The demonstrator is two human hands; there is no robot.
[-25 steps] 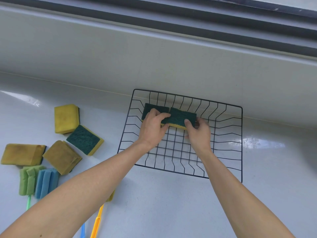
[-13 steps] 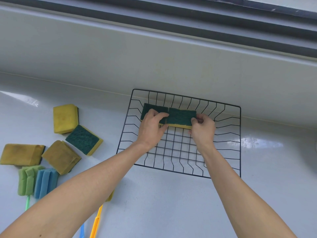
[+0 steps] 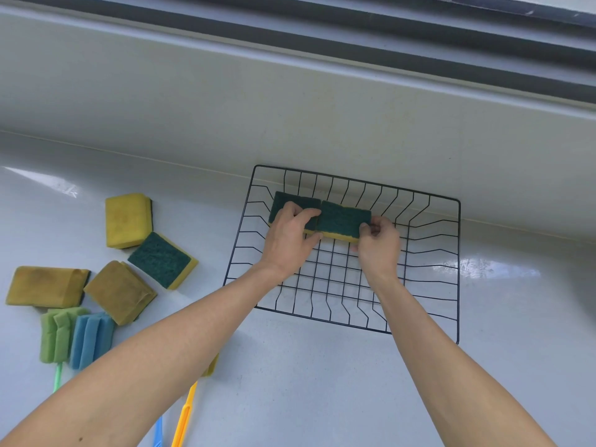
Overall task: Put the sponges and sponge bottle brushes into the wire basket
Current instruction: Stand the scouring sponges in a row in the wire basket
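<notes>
A black wire basket (image 3: 432, 272) stands against the back wall. Two green-topped yellow sponges lie side by side at its far end. My left hand (image 3: 288, 240) rests on the left sponge (image 3: 283, 201), fingers curled over it. My right hand (image 3: 379, 246) pinches the right end of the right sponge (image 3: 343, 219). On the counter to the left lie several more sponges: a yellow one (image 3: 127, 221), a green-topped one (image 3: 161, 259) and two brownish ones (image 3: 119, 291) (image 3: 45, 287). A green bottle brush (image 3: 56, 333) and a blue bottle brush (image 3: 90, 338) lie below them. An orange brush handle (image 3: 183, 417) shows under my left forearm.
A grey wall with a dark window ledge (image 3: 322, 101) runs right behind the basket. The glossy white counter (image 3: 322, 382) extends in front of and to the right of the basket.
Both hands have nudged the two sponges a little toward the basket's far wall. My right hand shifted from the near edge to the right end of its sponge.
</notes>
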